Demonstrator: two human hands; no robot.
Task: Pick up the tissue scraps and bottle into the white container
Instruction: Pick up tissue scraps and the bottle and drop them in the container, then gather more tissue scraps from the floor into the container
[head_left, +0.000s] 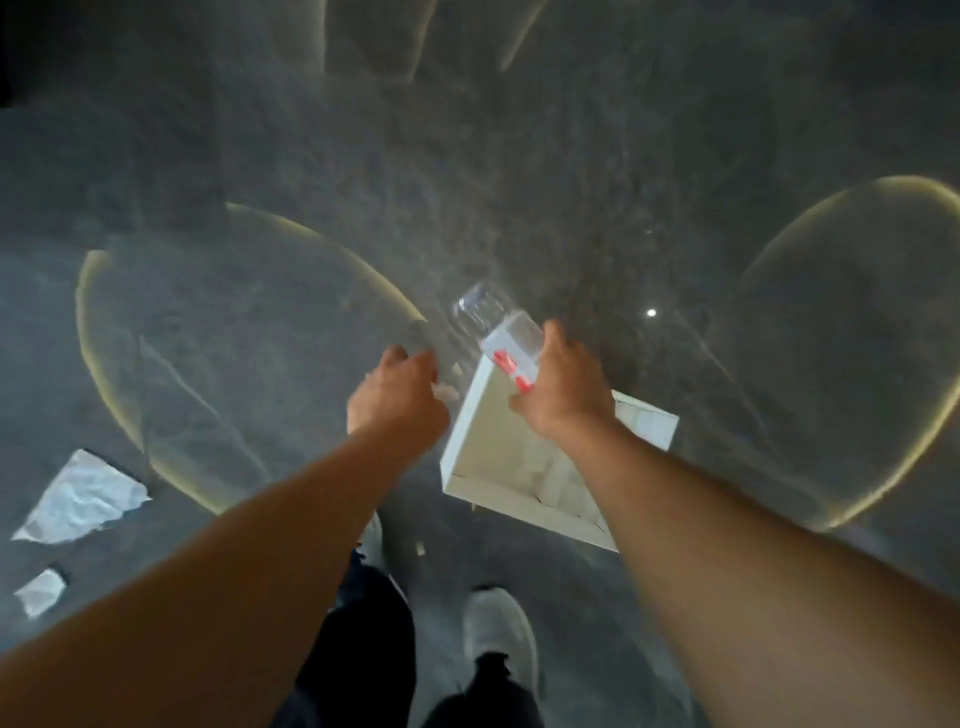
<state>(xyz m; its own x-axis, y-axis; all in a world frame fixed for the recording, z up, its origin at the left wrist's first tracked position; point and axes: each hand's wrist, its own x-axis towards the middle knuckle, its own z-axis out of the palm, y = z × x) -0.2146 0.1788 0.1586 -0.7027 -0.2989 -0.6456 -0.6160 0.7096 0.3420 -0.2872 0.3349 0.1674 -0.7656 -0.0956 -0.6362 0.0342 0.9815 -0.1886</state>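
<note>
The right hand (563, 387) gripped a clear bottle (498, 332) with a white-and-red label, held over the far corner of the white container (470, 421) on the grey floor (519, 156). The left hand (397, 397) was curled around small tissue scraps (445, 391) beside the container's left wall. Two larger tissue pieces (83, 499) lay well apart, toward the floor's left edge.

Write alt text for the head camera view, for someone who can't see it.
Seen from above, a person's right hand holds a clear plastic bottle over a white container on a dark floor. The left hand is curled around small tissue bits. Two larger tissue scraps lie to the left; grey shoes show below.
</note>
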